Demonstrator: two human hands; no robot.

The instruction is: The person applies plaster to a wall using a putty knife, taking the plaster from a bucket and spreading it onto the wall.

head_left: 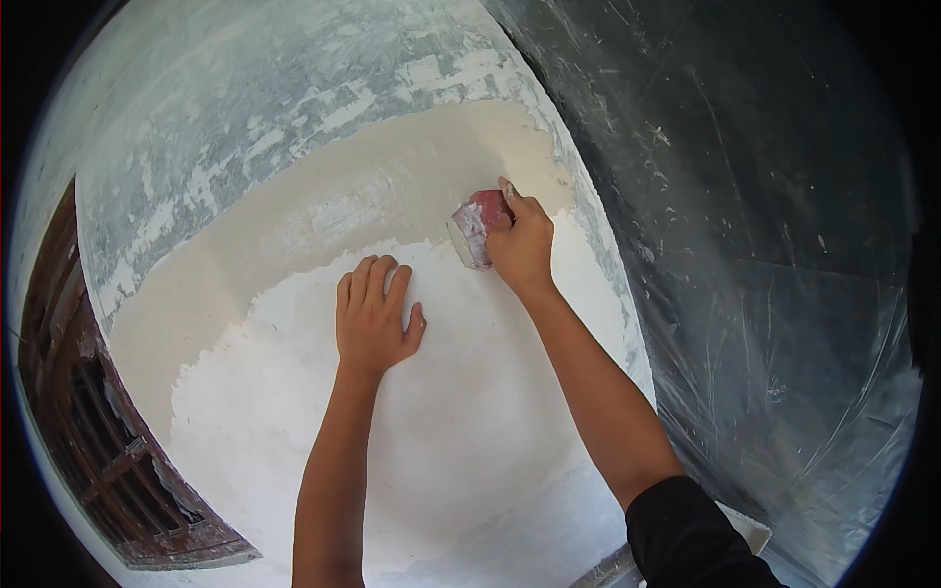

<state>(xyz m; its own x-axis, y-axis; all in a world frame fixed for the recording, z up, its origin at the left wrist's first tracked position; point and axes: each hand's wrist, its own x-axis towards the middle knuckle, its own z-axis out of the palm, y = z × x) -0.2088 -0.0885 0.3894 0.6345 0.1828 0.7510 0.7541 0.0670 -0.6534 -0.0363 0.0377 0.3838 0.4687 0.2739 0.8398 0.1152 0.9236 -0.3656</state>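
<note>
My right hand [522,243] grips a small red block [482,220] smeared with white plaster. Its pale edge rests at or very near the wall, where a beige damp-looking band [392,162] meets a white coat; the exact kind of tool is hard to make out. To its left, my left hand [374,316] lies against the white plastered wall [470,412], fingers stretched out and thumb apart, holding nothing. Above the beige band, the wall is grey-green with patchy white smears.
A dark plastic sheet [765,245], spotted with white, hangs along the wall's right edge. At the lower left is a brown window frame with bars [118,431]. Part of a whitish tray or ledge [747,529] shows behind my right sleeve.
</note>
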